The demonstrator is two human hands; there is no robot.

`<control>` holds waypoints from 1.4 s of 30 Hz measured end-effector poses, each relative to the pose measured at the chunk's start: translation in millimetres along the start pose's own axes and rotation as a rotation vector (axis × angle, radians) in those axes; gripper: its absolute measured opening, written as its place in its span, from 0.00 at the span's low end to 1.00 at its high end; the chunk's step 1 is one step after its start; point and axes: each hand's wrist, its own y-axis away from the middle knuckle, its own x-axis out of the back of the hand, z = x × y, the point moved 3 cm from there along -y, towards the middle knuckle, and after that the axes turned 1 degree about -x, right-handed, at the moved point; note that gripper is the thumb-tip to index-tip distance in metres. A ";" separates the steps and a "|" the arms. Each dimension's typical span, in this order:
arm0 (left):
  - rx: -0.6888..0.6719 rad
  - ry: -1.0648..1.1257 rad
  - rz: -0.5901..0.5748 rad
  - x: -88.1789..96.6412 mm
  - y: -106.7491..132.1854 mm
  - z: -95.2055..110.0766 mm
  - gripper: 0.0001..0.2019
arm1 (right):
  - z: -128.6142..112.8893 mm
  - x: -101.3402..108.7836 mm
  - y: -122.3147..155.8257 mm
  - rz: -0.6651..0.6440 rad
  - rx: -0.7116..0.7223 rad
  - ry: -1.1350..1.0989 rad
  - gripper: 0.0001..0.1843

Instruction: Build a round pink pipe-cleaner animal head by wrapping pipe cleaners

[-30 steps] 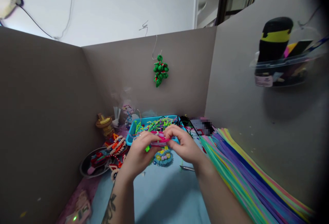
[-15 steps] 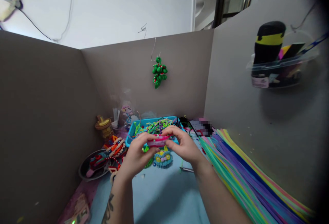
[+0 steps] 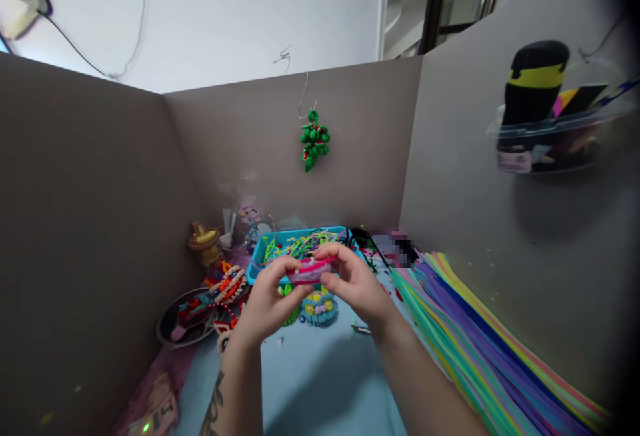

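Note:
Between both hands is a small pink and pale-lilac fuzzy piece (image 3: 311,272), apparently shaped from pipe cleaners; its exact form is hard to make out. My left hand (image 3: 273,299) pinches its left end between thumb and fingers. On its right end, my right hand (image 3: 350,283) is closed in the same way. The piece is held up above the blue work surface (image 3: 320,376). Just below and behind it lie a round blue fuzzy figure (image 3: 320,309) with yellow eyes and a partly hidden green one (image 3: 291,315).
A blue tray (image 3: 254,264) of loose pipe-cleaner bits stands behind the hands. Long pipe cleaners (image 3: 480,356) fill the right side. At left is a metal bowl (image 3: 165,339). A green ornament (image 3: 315,143) hangs on the back partition; a clear tub (image 3: 545,139) hangs at right.
The view has shifted slightly, so most things sit a little farther right. Both hands keep hold of the pink piece, which has tilted slightly, its right end higher.

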 end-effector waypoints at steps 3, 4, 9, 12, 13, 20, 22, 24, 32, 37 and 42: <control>-0.075 -0.058 0.017 -0.2 -1.5 6.2 0.05 | 4.1 -6.2 -0.5 0.022 -0.055 -0.139 0.10; -0.090 -0.072 0.017 -0.4 -2.0 7.5 0.05 | 6.0 -7.3 -0.7 0.030 -0.082 -0.177 0.09; -0.138 -0.096 0.004 -1.9 -3.0 9.2 0.08 | 9.9 -7.3 -0.3 0.072 -0.158 -0.294 0.09; -0.183 -0.088 0.001 -2.6 -3.1 10.9 0.08 | 7.6 -8.3 0.3 0.083 -0.183 -0.329 0.08; -0.202 -0.091 0.002 -2.7 -3.0 11.9 0.08 | 6.7 -8.9 0.4 0.092 -0.191 -0.336 0.08; -0.337 -0.185 0.046 -2.0 -0.9 19.6 0.10 | 0.9 -12.5 -0.3 0.112 -0.112 -0.334 0.09; -0.351 -0.189 0.055 -1.3 -0.3 20.6 0.10 | -0.2 -11.8 -0.3 0.093 -0.065 -0.295 0.09; -0.358 -0.183 0.064 -0.4 -0.2 21.0 0.10 | -0.4 -10.5 -0.3 0.063 -0.033 -0.256 0.09; -0.334 -0.143 0.081 2.8 -1.8 23.1 0.09 | -3.3 -0.2 -0.4 -0.004 0.079 -0.127 0.12; -0.208 -0.153 0.040 1.3 -0.6 20.9 0.07 | -6.2 4.9 -1.5 0.022 0.109 -0.006 0.08; -0.162 -0.152 0.018 -0.7 0.5 17.6 0.07 | -7.6 6.0 -0.9 0.028 0.124 0.129 0.04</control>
